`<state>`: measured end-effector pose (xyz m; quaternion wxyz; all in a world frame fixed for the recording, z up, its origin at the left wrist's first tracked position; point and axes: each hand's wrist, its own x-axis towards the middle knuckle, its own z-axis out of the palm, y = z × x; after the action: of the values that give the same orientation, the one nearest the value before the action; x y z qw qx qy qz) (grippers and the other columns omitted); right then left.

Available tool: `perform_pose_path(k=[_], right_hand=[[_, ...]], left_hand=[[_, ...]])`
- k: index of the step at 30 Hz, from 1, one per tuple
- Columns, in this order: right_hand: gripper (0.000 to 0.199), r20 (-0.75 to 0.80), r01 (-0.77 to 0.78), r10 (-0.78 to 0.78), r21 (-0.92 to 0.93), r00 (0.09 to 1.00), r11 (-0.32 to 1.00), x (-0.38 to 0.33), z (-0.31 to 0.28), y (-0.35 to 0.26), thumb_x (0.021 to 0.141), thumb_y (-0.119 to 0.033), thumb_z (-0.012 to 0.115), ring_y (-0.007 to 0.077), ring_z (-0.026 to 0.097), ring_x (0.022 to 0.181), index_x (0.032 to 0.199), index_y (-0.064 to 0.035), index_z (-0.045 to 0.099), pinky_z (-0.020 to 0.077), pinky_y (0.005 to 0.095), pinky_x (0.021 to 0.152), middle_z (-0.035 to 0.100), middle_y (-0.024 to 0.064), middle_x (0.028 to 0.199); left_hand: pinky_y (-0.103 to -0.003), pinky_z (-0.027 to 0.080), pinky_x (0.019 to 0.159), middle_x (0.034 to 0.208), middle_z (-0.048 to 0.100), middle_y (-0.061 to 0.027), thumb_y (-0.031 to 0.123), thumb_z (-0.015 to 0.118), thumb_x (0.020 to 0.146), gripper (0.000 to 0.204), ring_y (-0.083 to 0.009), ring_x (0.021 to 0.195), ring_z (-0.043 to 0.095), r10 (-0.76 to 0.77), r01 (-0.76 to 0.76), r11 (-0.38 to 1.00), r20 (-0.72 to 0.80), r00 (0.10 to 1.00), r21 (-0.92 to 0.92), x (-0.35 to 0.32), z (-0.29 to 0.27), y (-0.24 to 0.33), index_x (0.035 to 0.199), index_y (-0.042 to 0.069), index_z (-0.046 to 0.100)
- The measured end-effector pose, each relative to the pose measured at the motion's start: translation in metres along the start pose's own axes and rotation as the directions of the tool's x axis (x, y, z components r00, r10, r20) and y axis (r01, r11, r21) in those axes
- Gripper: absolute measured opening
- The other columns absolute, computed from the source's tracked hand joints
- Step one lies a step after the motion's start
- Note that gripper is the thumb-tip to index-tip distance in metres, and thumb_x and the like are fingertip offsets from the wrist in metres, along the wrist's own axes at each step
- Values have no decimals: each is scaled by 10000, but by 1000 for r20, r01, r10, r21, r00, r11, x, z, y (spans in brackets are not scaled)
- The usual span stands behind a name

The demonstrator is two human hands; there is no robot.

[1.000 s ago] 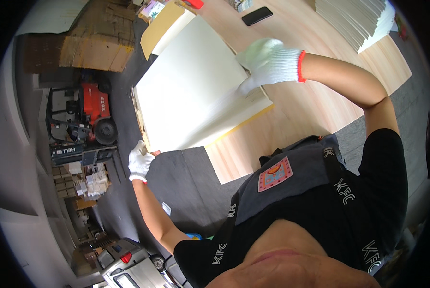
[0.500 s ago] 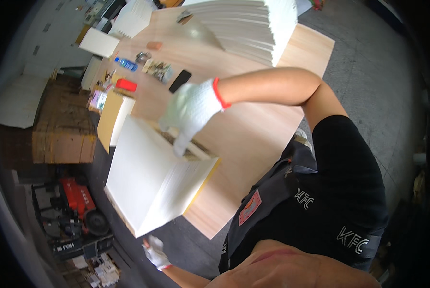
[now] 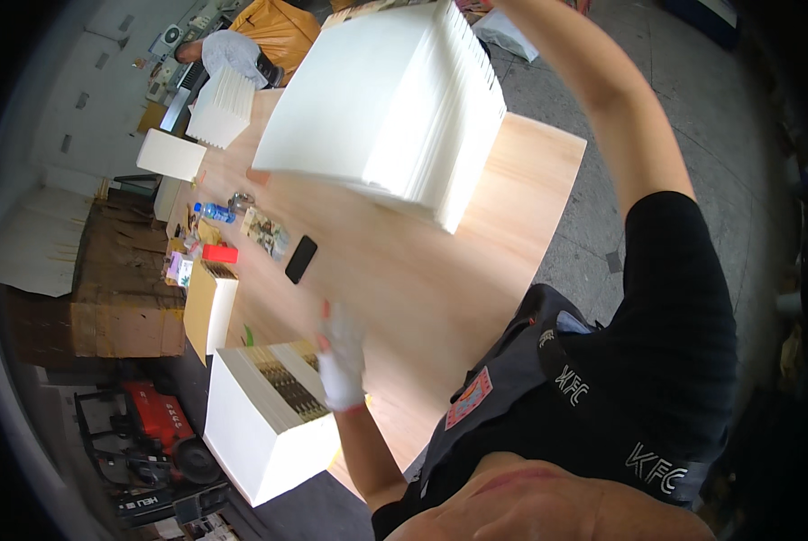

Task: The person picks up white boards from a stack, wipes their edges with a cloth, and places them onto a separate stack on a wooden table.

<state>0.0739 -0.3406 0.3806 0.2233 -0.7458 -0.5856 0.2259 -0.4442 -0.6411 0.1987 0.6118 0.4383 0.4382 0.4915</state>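
Note:
My left hand, in a white glove with bare fingertips, is over the table beside the near stack of white paper. Its fingers are somewhat blurred but stretched out, with nothing in them. Brown and dark bands cross the top of that stack. My right arm reaches up past the far large stack of white paper; its hand lies beyond the top edge. The far stack's right side shows many layered edges.
On the wooden table lie a black phone, a blue-capped bottle and a red box. More paper stacks stand farther back, near a person in grey. A red forklift is at left.
My right hand has left the near stack and gone up out of view. My left hand has come up from below the near stack to its right side. The view has shifted.

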Motion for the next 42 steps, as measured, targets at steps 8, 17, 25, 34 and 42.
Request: perform_pose_path(k=[8, 17, 25, 34, 42], right_hand=[[704, 350, 226, -310, 262, 884, 938, 71, -10, 65, 862, -577, 626, 221, 670, 939, 1427, -168, 522, 517, 418, 782, 599, 97, 1332], [611, 303, 822, -766, -255, 568, 509, 134, -8, 105, 883, -489, 663, 219, 651, 1030, 1421, -228, 539, 524, 374, 875, 643, 59, 1258], [529, 393, 121, -191, 196, 899, 973, 44, -13, 74, 903, -518, 637, 174, 615, 812, 1234, -114, 554, 500, 304, 690, 652, 115, 1020], [635, 426, -196, -307, 801, 851, 566, -15, 27, 97, 866, -510, 718, 173, 727, 838, 1189, 25, 602, 617, 363, 664, 697, 160, 1082], [944, 485, -182, -448, 805, 751, 565, -141, 45, 108, 801, -560, 762, 288, 589, 1169, 1444, 32, 407, 539, 361, 938, 568, 198, 1258]], left_hand=[[-550, 268, 1133, 1512, 355, -107, 622, 426, 966, 730, -304, 1392, 337, -184, 130, 908, -101, 978, -399, 168, 190, 89, 1494, 125, 338], [-557, 401, 1028, 1459, 456, -44, 530, 406, 994, 586, -290, 1340, 431, -163, 158, 983, -55, 985, -95, 182, 221, 102, 1468, 183, 401], [-450, 496, 1003, 1324, 584, -69, 426, 417, 1025, 495, -278, 1203, 580, -231, 224, 972, -97, 968, -74, 206, 157, 91, 1418, 128, 459], [-389, 542, 908, 1217, 643, -114, 374, 538, 1006, 462, -258, 1067, 639, -225, 224, 974, -22, 974, -20, 251, 82, 104, 1331, 46, 526], [-388, 530, 919, 1237, 633, -112, 441, 500, 1011, 517, -232, 1074, 632, -201, 176, 976, -211, 957, -130, 87, 91, 89, 1346, 49, 516]])
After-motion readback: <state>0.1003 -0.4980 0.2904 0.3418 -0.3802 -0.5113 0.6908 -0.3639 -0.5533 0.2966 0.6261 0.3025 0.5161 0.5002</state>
